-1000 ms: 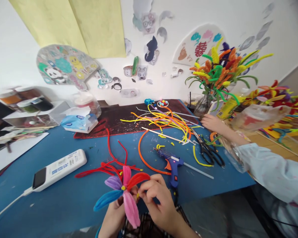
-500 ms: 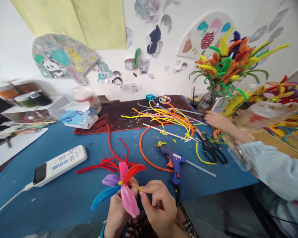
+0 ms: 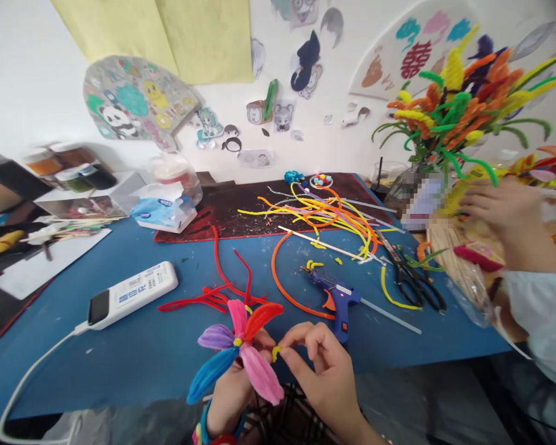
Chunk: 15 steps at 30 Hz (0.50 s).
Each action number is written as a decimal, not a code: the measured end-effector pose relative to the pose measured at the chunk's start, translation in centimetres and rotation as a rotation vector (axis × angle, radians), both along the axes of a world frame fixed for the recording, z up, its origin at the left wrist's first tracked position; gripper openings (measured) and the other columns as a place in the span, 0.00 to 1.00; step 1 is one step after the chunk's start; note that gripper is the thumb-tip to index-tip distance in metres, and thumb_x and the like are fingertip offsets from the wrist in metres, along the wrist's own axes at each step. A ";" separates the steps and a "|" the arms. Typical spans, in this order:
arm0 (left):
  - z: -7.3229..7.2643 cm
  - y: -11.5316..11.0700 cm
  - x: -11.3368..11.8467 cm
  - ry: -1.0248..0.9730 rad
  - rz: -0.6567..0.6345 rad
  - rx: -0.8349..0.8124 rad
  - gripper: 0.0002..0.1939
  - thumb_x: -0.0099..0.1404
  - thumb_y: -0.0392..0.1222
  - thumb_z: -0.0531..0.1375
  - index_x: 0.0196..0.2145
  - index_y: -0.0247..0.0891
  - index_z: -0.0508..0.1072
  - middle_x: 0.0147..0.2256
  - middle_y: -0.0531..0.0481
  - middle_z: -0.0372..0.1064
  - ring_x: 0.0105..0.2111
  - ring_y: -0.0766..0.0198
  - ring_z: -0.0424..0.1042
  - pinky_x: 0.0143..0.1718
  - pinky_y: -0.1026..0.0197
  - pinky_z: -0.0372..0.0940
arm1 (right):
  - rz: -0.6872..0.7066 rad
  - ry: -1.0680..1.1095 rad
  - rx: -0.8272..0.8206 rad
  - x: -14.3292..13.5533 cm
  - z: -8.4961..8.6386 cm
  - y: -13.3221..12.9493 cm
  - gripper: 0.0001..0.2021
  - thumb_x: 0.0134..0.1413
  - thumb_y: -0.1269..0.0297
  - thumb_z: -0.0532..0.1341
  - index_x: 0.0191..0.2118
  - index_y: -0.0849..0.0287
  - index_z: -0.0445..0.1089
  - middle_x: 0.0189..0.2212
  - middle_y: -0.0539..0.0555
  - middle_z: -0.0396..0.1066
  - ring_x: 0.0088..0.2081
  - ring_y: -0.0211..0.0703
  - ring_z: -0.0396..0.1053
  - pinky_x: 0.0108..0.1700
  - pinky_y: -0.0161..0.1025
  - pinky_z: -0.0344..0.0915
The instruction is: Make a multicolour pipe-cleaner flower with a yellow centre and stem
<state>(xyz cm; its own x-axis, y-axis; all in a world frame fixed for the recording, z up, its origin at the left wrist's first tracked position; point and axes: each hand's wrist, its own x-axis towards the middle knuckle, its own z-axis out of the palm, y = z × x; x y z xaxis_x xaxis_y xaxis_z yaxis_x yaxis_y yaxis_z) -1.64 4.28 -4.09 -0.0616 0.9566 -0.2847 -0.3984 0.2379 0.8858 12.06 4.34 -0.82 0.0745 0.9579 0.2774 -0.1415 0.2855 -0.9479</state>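
My left hand (image 3: pixel 234 389) is closed behind a pipe-cleaner flower (image 3: pixel 259 371) with pink, red, purple and blue petals and a yellow centre. The petals hide part of its fingers. Thumb and forefinger of my right hand (image 3: pixel 322 371) pinch a short, bent yellow pipe cleaner (image 3: pixel 276 353) just right of the flower, close to the left fingertips. Red pipe cleaners (image 3: pixel 213 296) lie on the table behind the flower. A blue glue gun (image 3: pixel 340 300) rests on its side beyond my right hand, its small light lit.
Yellow and orange pipe cleaners (image 3: pixel 324 213) are heaped on a dark mat. Black scissors (image 3: pixel 410 272) lie at the right. A white power bank (image 3: pixel 134 293) with a cable sits left. Another person's hand (image 3: pixel 500 201) is near a vase of pipe-cleaner flowers (image 3: pixel 458 105).
The view has turned slightly left. The yellow pipe cleaner in my right fingers shows more and looks bent. The other person's hand has moved right, away from the table edge.
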 end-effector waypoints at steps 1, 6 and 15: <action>-0.1 0.0 -0.1 -0.002 -0.020 0.036 0.15 0.46 0.47 0.70 0.27 0.40 0.70 0.26 0.56 0.60 0.20 0.72 0.54 0.19 0.66 0.52 | -0.001 -0.029 0.014 0.1 0.2 0.0 0.16 0.53 0.76 0.60 0.26 0.54 0.50 0.27 0.50 0.72 0.32 0.39 0.71 0.35 0.35 0.66; 0.3 0.1 -0.6 0.057 -0.091 0.154 0.09 0.49 0.43 0.70 0.26 0.41 0.74 0.24 0.54 0.63 0.24 0.66 0.60 0.25 0.63 0.58 | -0.018 -0.092 0.015 0.1 0.7 -0.1 0.18 0.52 0.76 0.60 0.25 0.54 0.48 0.26 0.50 0.72 0.30 0.39 0.71 0.33 0.35 0.65; 1.8 0.1 -0.1 0.114 -0.044 0.110 0.04 0.47 0.35 0.67 0.20 0.42 0.77 0.21 0.53 0.68 0.22 0.64 0.65 0.23 0.62 0.60 | -0.052 0.024 -0.083 -1.0 -0.5 -1.1 0.19 0.51 0.73 0.61 0.24 0.54 0.47 0.25 0.52 0.73 0.27 0.37 0.70 0.31 0.33 0.67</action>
